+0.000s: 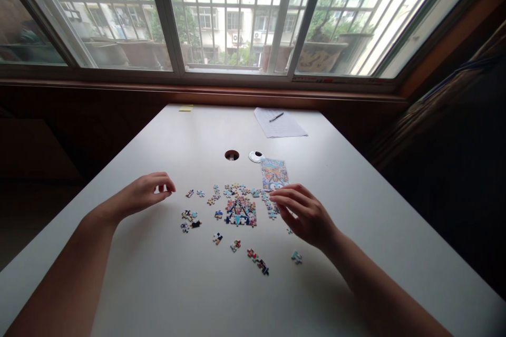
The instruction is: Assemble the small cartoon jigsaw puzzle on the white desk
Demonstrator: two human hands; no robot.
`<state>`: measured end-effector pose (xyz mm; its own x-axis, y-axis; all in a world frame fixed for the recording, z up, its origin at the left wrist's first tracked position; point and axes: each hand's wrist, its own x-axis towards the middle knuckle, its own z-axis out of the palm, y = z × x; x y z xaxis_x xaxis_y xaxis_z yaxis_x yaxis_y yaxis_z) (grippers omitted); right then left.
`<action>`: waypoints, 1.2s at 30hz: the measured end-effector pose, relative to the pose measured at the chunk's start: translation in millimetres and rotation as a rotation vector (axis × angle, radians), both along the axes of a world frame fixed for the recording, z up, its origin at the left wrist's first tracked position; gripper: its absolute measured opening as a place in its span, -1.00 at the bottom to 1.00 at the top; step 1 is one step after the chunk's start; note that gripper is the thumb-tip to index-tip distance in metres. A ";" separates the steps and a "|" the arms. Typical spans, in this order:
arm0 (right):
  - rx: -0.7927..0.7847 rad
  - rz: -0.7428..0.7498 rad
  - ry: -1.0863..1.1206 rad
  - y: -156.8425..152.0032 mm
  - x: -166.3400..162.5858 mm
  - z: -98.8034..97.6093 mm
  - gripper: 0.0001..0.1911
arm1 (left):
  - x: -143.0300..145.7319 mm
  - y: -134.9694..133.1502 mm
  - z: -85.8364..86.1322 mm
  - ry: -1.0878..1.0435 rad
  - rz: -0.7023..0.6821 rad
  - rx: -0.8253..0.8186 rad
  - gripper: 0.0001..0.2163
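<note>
On the white table (166, 284) lies a partly joined block of jigsaw pieces (241, 212) with several loose pieces (192, 219) scattered around it. A small printed picture card (274, 173) lies just behind them. My left hand (144, 193) rests on the table left of the pieces, fingers loosely curled, with nothing visible in it. My right hand (306, 214) hovers at the right edge of the pieces, fingers stretched out toward loose pieces near the card. I see nothing held in it.
A round cable hole (231, 155) and its white cap (256, 156) sit behind the puzzle. A sheet of paper with a pen (280, 122) lies at the far edge. A yellow note (185, 108) is at the back left. Windows (233, 15) rise behind.
</note>
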<state>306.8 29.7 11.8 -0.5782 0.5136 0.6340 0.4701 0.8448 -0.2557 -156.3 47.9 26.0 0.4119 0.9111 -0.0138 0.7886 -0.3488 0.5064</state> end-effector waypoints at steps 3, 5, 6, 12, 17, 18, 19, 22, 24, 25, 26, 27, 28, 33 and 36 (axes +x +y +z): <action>0.027 -0.051 -0.007 6.6 14.9 6.0 -0.59 | 0.4 -1.7 1.0 -0.002 0.005 -0.077 -0.75; 0.052 -0.096 -0.011 11.2 26.4 8.9 -0.60 | 5.7 -2.9 2.1 -0.016 -0.015 -0.117 -0.74; 0.073 -0.117 -0.006 13.5 32.4 10.0 -0.61 | 9.4 -3.6 2.7 -0.023 -0.027 -0.138 -0.75; 0.151 -0.210 -0.017 23.5 63.3 11.8 -0.62 | 37.7 -10.4 6.1 -0.008 -0.140 -0.181 -0.74; 0.173 -0.231 -0.019 26.3 71.4 10.2 -0.64 | 59.2 -16.7 3.7 0.017 -0.253 -0.151 -0.81; 0.173 -0.229 -0.023 26.2 71.2 10.1 -0.64 | 62.3 -17.6 2.7 0.018 -0.266 -0.142 -0.83; 0.172 -0.227 -0.028 26.0 70.6 10.2 -0.64 | 64.8 -18.3 1.6 0.019 -0.278 -0.134 -0.85; 0.170 -0.219 -0.042 25.0 68.1 10.8 -0.64 | 69.5 -19.1 -1.5 0.016 -0.307 -0.111 -0.87; 0.166 -0.216 -0.044 24.6 66.6 10.8 -0.65 | 70.8 -18.9 -3.3 0.012 -0.322 -0.096 -0.87; 0.161 -0.215 -0.044 24.4 65.9 10.6 -0.65 | 71.2 -18.6 -4.2 0.008 -0.329 -0.088 -0.87; 0.156 -0.213 -0.043 24.4 65.3 10.1 -0.65 | 71.5 -18.3 -5.1 0.000 -0.338 -0.077 -0.87; 0.150 -0.211 -0.044 24.5 64.8 9.4 -0.66 | 71.9 -17.8 -6.1 -0.011 -0.349 -0.063 -0.87; 0.144 -0.209 -0.045 24.6 64.3 8.7 -0.66 | 72.3 -17.3 -7.2 -0.023 -0.364 -0.047 -0.88; 0.128 -0.199 -0.056 24.9 63.7 6.2 -0.66 | 76.3 -15.7 -11.9 -0.072 -0.421 0.019 -0.86; 0.115 -0.189 -0.063 24.8 64.1 5.3 -0.67 | 80.6 -16.6 -12.3 -0.064 -0.422 0.024 -0.85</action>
<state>370.9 54.5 17.1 -0.5187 0.5426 0.6607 0.6345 0.7622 -0.1278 -75.7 31.3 13.7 0.7483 0.6620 0.0428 0.5414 -0.6467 0.5372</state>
